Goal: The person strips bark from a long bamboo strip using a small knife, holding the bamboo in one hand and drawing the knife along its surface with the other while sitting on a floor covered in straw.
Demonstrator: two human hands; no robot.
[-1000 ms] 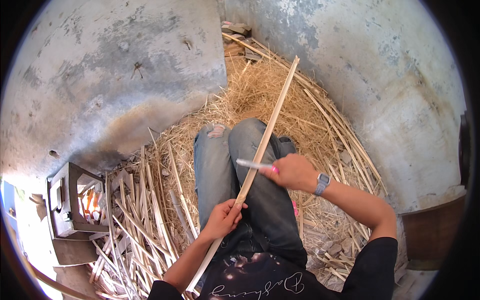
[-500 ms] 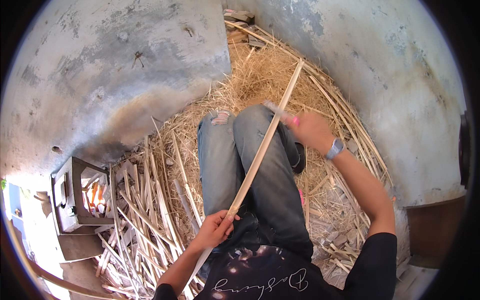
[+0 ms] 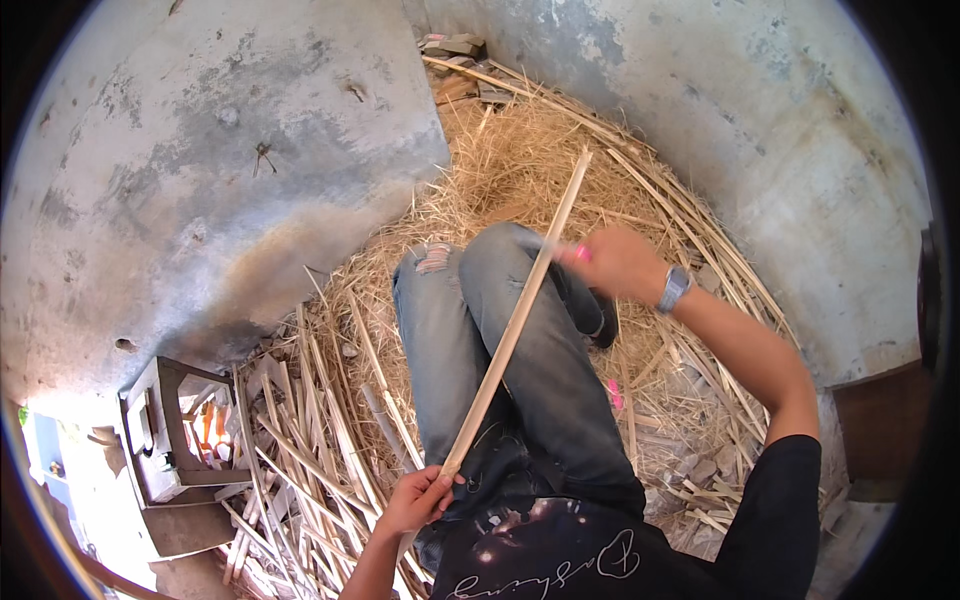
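Observation:
A long pale strip, apparently split bamboo (image 3: 512,330), slants across my thighs, its far end above the shavings. Near its lower part, my left hand (image 3: 418,499) is closed round it, and the tail runs back beneath my forearm. My right hand (image 3: 622,266) is closed on a knife with a pink handle (image 3: 581,253). The blade is smeared by motion and lies against or just beside the strip's right edge, by my knee; exact contact cannot be told. A grey watch is on my right wrist.
Fine shavings (image 3: 520,150) cover the floor beyond my knees. Many split strips (image 3: 320,400) are heaped at the left, beside a worn wooden frame (image 3: 180,430). More long strips (image 3: 690,215) lie along the right wall. A bright pink object (image 3: 614,392) lies right of my leg.
The view has shifted slightly. The strip's far end sits lower, and my left hand appears lower with it. The knife has turned, with less of its blurred blade showing past the strip.

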